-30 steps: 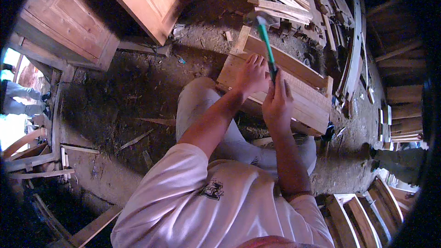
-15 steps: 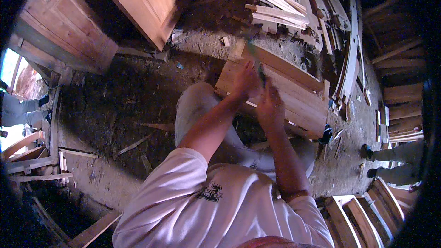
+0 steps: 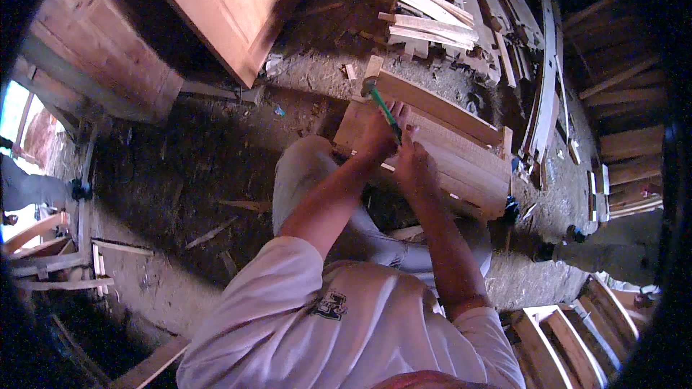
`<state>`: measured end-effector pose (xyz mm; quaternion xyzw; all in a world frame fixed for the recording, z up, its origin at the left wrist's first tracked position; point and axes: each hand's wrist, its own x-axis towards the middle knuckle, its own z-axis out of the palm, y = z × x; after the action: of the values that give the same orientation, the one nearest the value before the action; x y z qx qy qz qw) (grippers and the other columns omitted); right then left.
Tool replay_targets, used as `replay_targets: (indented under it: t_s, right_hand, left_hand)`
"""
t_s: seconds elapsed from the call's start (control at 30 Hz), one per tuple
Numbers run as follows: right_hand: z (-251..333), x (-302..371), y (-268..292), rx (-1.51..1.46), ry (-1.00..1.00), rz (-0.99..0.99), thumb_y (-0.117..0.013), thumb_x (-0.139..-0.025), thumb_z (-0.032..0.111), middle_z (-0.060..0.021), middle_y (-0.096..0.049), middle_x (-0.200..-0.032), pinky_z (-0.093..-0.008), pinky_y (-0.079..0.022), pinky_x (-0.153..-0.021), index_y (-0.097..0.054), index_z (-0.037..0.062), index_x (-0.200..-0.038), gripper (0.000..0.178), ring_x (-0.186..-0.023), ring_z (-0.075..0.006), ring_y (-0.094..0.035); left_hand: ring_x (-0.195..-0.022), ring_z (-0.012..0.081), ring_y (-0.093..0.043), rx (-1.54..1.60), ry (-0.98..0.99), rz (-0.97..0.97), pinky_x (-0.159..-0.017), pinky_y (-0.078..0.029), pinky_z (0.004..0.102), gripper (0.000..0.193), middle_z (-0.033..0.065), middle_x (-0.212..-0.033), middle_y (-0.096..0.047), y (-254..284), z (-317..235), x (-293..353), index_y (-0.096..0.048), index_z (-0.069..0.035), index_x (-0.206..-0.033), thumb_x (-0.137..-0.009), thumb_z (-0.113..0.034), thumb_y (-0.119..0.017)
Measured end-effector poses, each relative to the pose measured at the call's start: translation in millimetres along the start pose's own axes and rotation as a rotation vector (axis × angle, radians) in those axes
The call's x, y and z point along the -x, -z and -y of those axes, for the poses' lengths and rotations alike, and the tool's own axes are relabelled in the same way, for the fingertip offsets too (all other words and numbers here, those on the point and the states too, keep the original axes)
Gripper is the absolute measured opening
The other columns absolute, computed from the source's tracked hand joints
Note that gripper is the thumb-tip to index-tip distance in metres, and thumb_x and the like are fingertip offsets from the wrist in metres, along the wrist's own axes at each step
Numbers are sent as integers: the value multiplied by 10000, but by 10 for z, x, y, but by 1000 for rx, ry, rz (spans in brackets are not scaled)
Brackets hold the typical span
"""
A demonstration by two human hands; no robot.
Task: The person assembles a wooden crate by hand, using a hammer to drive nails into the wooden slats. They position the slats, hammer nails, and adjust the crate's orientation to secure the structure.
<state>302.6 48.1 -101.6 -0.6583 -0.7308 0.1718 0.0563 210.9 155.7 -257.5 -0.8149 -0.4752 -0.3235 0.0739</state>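
Note:
A hammer point(image 3: 384, 104) with a green handle and a dark head is in my right hand point(image 3: 417, 168), whose fingers wrap the handle's near end. Its head lies over the far left end of a wooden frame or box point(image 3: 461, 162) made of planks in front of my knees. My left hand point(image 3: 382, 133) rests on the planks at the left, close beneath the hammer handle. Its fingers are curled together, partly covered by the handle, and whatever they grip is hidden. A raised strip of wood point(image 3: 440, 106) runs along the far side.
A panelled wooden door point(image 3: 223, 11) leans at the upper left. Piled boards and offcuts point(image 3: 432, 21) lie beyond the workpiece. At the right edge stands another person's leg point(image 3: 605, 248); more wooden frames point(image 3: 555, 338) are at the lower right.
The hammer, blurred before, now shows sharply, its head lower and further left. My right hand has shifted slightly left. The person's legs at the right have moved inward.

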Motion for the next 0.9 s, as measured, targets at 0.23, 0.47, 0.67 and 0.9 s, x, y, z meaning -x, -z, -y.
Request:
replay_targets:
  t_s: [0.23,0.47,0.67,0.9]
  right_hand:
    - [28,84,178,-208,288,-651,-538,-968,40,-293,-668,-1034,-515,-541,-793,-523,-92,-1360,413,-945,-448,-671]
    - [30,-16,193,-54,163,-273,-541,-988,91,-280,-662,-1041,-522,-535,-805,-502,-64,-1395,437,-950,-451,-664]
    - [6,117,-37,-134,178,-481,-532,-1007,133,-282,-691,-994,-549,-536,-799,-511,-19,-1408,430,-912,-486,-674]
    - [91,212,105,-118,195,-407,-591,-967,109,-307,-682,-1024,-538,-567,-695,-526,-13,-1396,451,-853,-460,-695]
  left_hand:
    - [-1153,345,-548,95,113,125,-1046,-435,455,465,185,-1147,-603,471,-222,-179,-602,20,-1106,-845,-360,-662]
    - [-1134,334,-548,62,104,63,-1055,-415,450,422,170,-1141,-614,128,-11,24,-636,1,-1078,-858,-359,-649]
    - [-1142,360,-542,41,34,142,-1086,-387,447,379,182,-1157,-617,249,-130,-120,-661,3,-1076,-866,-309,-619]
    - [-1140,345,-535,140,35,-165,-1069,-409,417,382,185,-1151,-617,81,-1,32,-653,-1,-1072,-844,-305,-627]
